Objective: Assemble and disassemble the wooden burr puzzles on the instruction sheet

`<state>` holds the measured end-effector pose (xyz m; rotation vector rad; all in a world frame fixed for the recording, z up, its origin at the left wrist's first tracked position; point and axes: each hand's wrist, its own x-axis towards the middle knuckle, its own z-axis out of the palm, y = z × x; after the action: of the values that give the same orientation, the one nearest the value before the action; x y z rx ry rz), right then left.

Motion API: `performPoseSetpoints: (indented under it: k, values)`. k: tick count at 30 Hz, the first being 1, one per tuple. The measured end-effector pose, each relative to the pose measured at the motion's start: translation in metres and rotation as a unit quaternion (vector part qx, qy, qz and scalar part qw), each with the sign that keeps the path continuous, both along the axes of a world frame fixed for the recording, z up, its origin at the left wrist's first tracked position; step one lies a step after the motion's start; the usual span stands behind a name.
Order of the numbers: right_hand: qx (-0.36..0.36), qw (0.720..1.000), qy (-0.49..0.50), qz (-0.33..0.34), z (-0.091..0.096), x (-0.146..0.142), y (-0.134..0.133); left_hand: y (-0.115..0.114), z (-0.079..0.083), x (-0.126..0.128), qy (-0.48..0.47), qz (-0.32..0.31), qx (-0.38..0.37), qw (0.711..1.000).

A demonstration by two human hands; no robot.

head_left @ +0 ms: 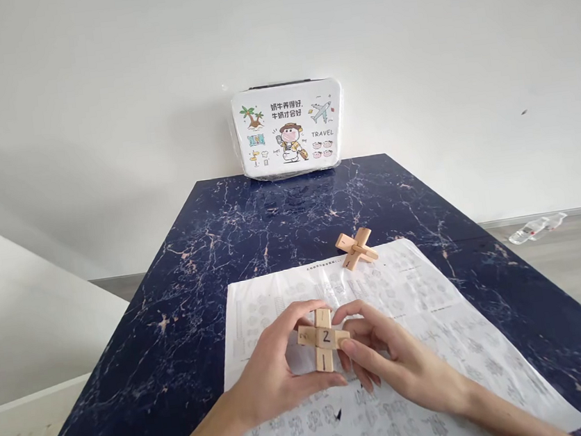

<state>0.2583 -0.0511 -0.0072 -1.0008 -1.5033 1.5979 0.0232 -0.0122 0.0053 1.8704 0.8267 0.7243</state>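
- Wooden cross (325,338), marked with numbers, is held up between both hands over a printed sheet (453,311).
- Left hand (269,374) curls round it, forefinger at the top, thumb underneath.
- Right hand (391,360) grips its right end, thumb in front.
- Second cross (357,247) lies at the sheet's far edge.
- White illustrated case (290,130) stands at the far end of the dark blue table (269,213).

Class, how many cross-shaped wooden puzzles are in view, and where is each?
2. One puzzle is between the left hand and right hand; the other puzzle sits at the far edge of the printed sheet. No others show.
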Motion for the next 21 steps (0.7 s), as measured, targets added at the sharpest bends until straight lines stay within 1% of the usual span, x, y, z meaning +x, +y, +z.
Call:
performPoseSetpoints:
  k: [3, 8, 13, 16, 19, 21]
  values:
    - [0.002, 1.000, -0.020, 0.011, 0.002, 0.001, 0.002, 0.000, 0.001, 0.000, 0.001, 0.006, 0.004, 1.000]
    - [-0.013, 0.999, -0.018, 0.042, 0.001, 0.004, 0.006, 0.000, 0.000, 0.001, -0.024, 0.000, 0.026, 0.999]
    - [-0.012, 0.996, -0.068, 0.048, -0.002, 0.003, 0.006, 0.000, -0.004, 0.001, -0.036, -0.030, 0.063, 0.997]
    - [-0.003, 0.996, -0.086, 0.029, -0.004, 0.002, 0.004, 0.000, -0.005, 0.001, -0.026, -0.032, 0.073, 0.997]
    - [0.024, 0.994, -0.102, -0.022, -0.007, -0.001, 0.003, -0.001, -0.003, 0.002, -0.010, -0.026, 0.072, 0.997]
    - [0.046, 0.992, -0.109, -0.044, -0.009, -0.002, 0.002, -0.002, -0.002, 0.003, -0.007, -0.023, 0.068, 0.997]
